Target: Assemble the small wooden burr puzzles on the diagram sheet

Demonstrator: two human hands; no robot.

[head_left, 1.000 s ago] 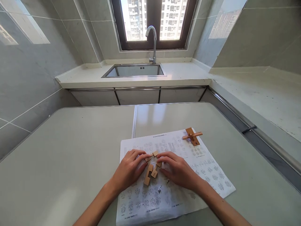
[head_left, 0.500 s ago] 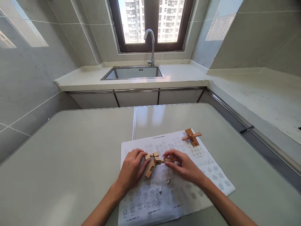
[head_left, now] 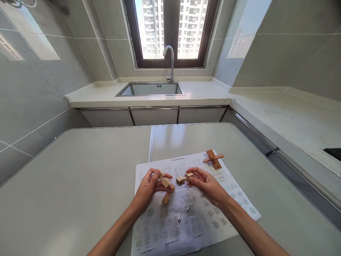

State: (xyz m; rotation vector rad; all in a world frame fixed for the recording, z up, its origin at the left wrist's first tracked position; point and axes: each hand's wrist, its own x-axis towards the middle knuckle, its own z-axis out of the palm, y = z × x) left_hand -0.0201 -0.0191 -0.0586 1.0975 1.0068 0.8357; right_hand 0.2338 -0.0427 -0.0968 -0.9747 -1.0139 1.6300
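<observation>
My left hand (head_left: 147, 187) is closed on joined wooden puzzle pieces (head_left: 166, 188), lifted a little above the printed instruction sheet (head_left: 191, 213). My right hand (head_left: 206, 184) pinches a single notched wooden piece (head_left: 184, 178) by its right end. A small gap separates the two sets of pieces. An assembled wooden cross puzzle (head_left: 213, 159) lies on the sheet's far right corner, beyond my right hand.
The sheet lies on a pale table (head_left: 74, 185) with a seam running away from me. Behind it is a counter with a steel sink (head_left: 150, 89) and tap (head_left: 170, 62) under a window. A second counter (head_left: 293, 117) runs along the right.
The pieces lay on the sheet under both hands. Now each hand has lifted its share and the pieces have been pulled apart sideways. The camera has tipped slightly.
</observation>
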